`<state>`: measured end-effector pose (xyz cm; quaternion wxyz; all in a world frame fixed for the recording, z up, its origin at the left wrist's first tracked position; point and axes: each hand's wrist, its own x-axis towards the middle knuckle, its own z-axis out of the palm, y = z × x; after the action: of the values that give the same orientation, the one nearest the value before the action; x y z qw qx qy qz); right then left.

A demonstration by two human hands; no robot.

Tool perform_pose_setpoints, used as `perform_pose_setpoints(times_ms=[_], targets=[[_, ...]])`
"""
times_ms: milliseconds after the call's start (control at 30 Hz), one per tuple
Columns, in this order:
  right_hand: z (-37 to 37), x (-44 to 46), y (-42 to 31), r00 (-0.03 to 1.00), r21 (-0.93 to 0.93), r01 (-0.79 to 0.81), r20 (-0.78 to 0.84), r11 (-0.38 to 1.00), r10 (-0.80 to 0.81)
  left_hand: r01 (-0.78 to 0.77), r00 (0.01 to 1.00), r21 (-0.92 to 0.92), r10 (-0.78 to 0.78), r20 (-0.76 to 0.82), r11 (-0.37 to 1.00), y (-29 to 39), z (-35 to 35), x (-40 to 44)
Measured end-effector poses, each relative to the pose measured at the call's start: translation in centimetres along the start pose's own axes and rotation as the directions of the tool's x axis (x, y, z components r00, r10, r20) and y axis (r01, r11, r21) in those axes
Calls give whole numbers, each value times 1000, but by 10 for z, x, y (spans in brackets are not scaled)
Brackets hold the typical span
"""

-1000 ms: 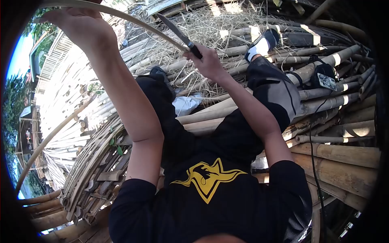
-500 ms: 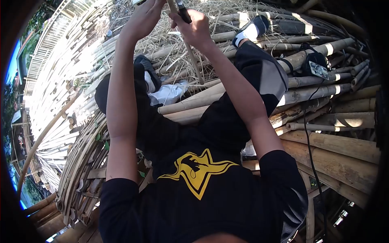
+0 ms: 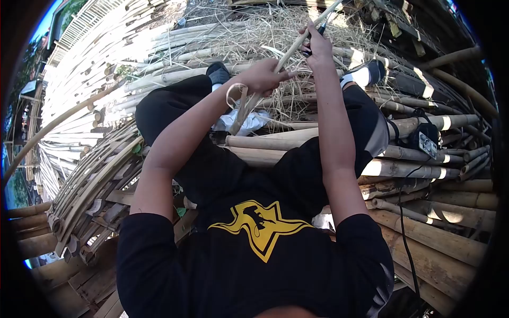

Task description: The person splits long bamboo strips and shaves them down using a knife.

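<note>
A long pale bamboo strip [image 3: 292, 49] slants from the upper right down between my legs. My left hand [image 3: 261, 77] is wrapped round its middle, and a thin curled shaving [image 3: 236, 95] hangs beside the wrist. Higher up, my right hand [image 3: 319, 46] is closed round the dark handle of a knife [image 3: 323, 27]. The knife's blade lies close against the strip, with the thumb or a finger along the strip. Most of the blade is hidden or too bright to make out.
Straw-like shavings [image 3: 254, 34] cover the ground ahead. A white plastic bag [image 3: 252, 122] lies between my feet. Bamboo poles [image 3: 424, 233] are stacked at the right, with a black pouch [image 3: 424, 135] on them. Split bamboo pieces [image 3: 101, 185] are piled at the left.
My left hand has come down and right from the upper left onto the strip's middle. My right hand, still with the knife, has moved right. The strip now slants up to the right.
</note>
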<state>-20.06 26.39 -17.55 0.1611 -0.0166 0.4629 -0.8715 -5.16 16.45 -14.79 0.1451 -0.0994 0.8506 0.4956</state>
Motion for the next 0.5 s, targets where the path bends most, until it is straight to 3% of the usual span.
perform_pose_setpoints(times_ms=[33,167,233,267,333,367,433,500], targets=[[-4,0,5,999,-81,-30,-26,996,28,-27,994,15,28,-109,1000,-13,15,4],[-7,-9,16,992,-259,-119,-61,959,106,44,991,-314,-80,-105,948,-19,33,-11],[-4,-16,21,997,-421,-66,-71,904,40,32,998,-595,2,58,803,-21,35,-19],[-6,-12,28,998,-426,-59,-57,903,38,38,998,-660,3,62,750,-25,36,-20],[-11,-9,39,996,-470,-87,-46,878,74,76,996,-737,-24,82,671,-31,40,-22],[-13,-8,43,993,-501,-120,-55,857,107,146,989,-777,-119,92,613,-32,44,-27],[-17,-7,55,986,-510,-154,-28,846,163,119,992,-844,-94,82,523,-41,51,-40],[-22,-7,74,978,-559,-198,-51,805,205,216,976,-920,-88,198,327,-47,58,-56]])
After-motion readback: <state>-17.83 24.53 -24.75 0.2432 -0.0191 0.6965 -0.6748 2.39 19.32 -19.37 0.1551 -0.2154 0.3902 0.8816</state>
